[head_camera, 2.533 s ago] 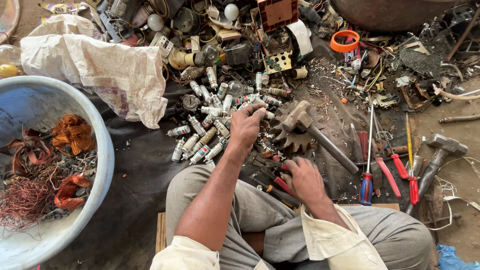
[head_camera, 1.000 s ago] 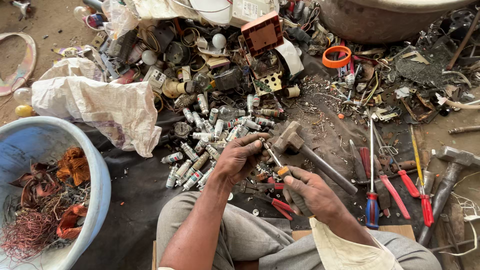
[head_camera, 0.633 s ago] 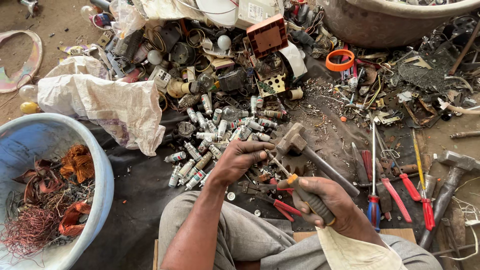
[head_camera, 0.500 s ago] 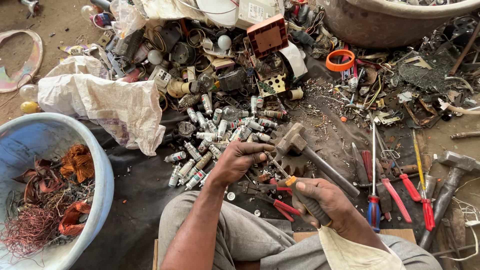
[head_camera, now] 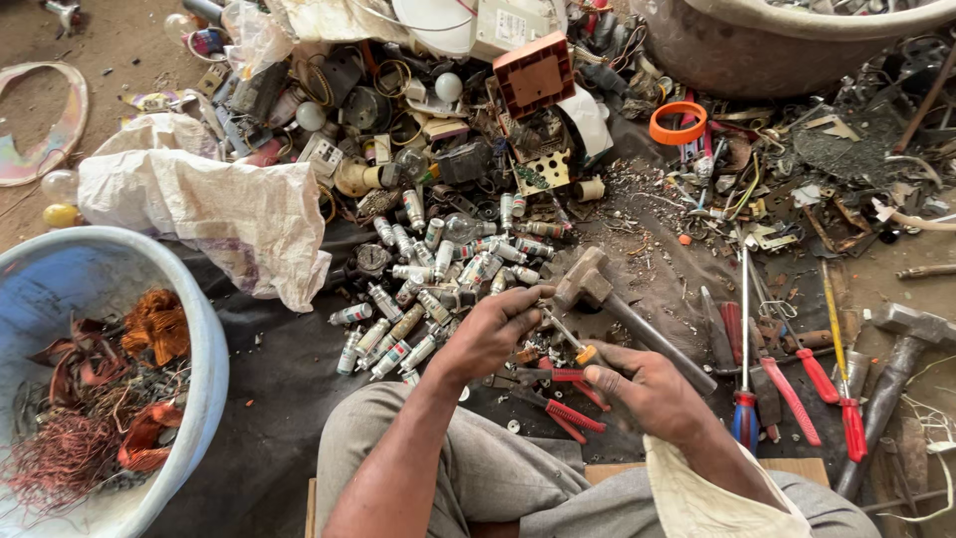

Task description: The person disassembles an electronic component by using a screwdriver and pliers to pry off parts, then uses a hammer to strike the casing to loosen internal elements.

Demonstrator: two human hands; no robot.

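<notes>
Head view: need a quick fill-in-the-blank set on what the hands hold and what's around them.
1. The right hand holds a screwdriver with an ____ collar at its handle.
2. The blue tub holds tangled ____ wire.
3. The hammer lies just ____ the left hand, toward the scrap pile.
Missing words: orange; copper; beyond

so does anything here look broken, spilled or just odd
Mostly broken scrap. Small cylindrical fuses lie spilled loose across the dark ground sheet instead of in a container. Tangled copper wire fills the blue tub. The left hand pinches a small part while the right hand grips a screwdriver against it.
</notes>
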